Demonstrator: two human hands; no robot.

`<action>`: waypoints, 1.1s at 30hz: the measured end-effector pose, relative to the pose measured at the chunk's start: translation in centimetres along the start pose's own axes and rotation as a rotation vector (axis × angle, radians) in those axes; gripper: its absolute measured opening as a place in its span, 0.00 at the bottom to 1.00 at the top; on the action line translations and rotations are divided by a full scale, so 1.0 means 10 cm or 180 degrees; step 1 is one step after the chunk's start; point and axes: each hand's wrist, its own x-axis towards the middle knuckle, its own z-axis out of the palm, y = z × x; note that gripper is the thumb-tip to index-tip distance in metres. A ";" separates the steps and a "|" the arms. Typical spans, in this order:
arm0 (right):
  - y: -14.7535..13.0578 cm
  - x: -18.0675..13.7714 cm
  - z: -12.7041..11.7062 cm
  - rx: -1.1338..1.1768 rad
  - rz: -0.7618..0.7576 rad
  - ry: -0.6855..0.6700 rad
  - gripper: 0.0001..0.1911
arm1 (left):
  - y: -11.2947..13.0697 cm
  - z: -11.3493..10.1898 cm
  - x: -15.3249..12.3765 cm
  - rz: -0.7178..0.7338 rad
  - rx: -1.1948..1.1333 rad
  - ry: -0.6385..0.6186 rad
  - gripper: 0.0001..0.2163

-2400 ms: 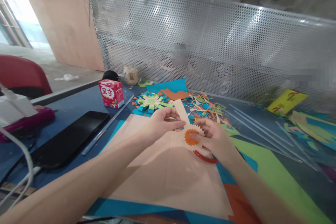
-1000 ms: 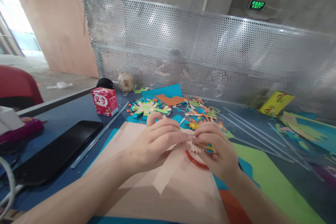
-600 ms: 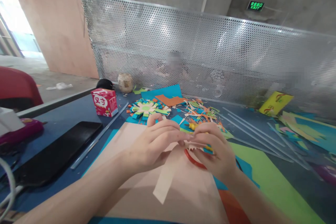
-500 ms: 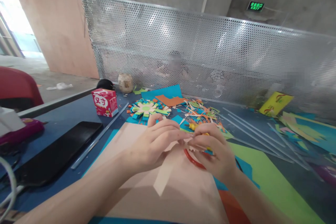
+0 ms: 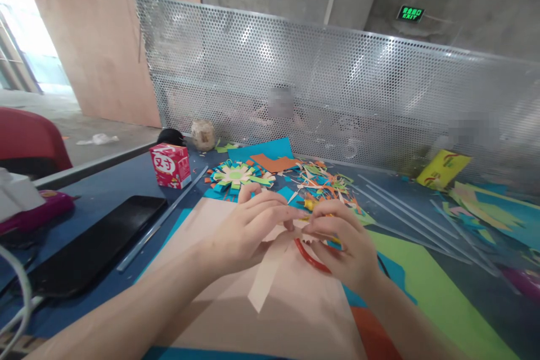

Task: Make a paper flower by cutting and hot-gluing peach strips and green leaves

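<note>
A pale paper strip (image 5: 262, 284) hangs from my fingers, its free end pointing down toward me over a stack topped by a pale pink sheet (image 5: 228, 320). Both hands meet at the strip's upper part. My left hand (image 5: 257, 222) is closed on it with thumb and forefinger, and my right hand (image 5: 343, 236) pinches it from the other side. A fringed edge shows by the right fingertips. Under the right hand lies a red curved handle (image 5: 311, 259), partly covered. Just beyond is a yellow tool (image 5: 311, 203) with a dark tip, mostly hidden.
A layered paper flower (image 5: 238, 175) and a heap of paper scraps (image 5: 323, 183) lie beyond my hands. At left are a black phone (image 5: 97, 242) and a red box (image 5: 171, 165). Clear sticks (image 5: 413, 214) and a green sheet (image 5: 442, 287) lie right. A perforated metal screen (image 5: 312, 73) stands behind.
My hands hold nearly the same pose, with only slight finger movement at the strip. The whole view has shifted a little.
</note>
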 end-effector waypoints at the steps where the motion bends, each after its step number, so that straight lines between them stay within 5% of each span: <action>1: 0.00 0.00 0.00 0.0018 0.0052 0.0011 0.13 | 0.00 0.00 0.01 -0.0043 -0.0047 -0.0015 0.12; 8: 0.04 0.04 0.09 0.0852 0.1553 0.0262 0.03 | -0.02 0.00 0.05 -0.1224 -0.0559 -0.0321 0.16; 13: 0.04 0.07 0.12 0.1491 0.2479 0.0266 0.06 | -0.03 0.02 0.06 -0.1686 -0.0928 -0.0518 0.16; 18: 0.03 0.06 0.14 0.1896 0.2877 0.0227 0.11 | -0.07 0.12 0.03 -0.2044 -0.1566 -0.0395 0.16; 22: 0.04 0.06 0.15 0.1877 0.2642 0.0283 0.09 | -0.10 0.15 0.01 -0.2054 -0.1837 -0.0247 0.15; 29: 0.10 0.00 0.14 0.1302 0.1262 0.0421 0.11 | -0.07 0.06 -0.02 -0.0392 -0.0463 0.0159 0.11; 33: 0.12 -0.03 0.11 0.0965 0.0833 0.0244 0.13 | -0.08 0.06 -0.03 0.0012 -0.0314 0.0220 0.13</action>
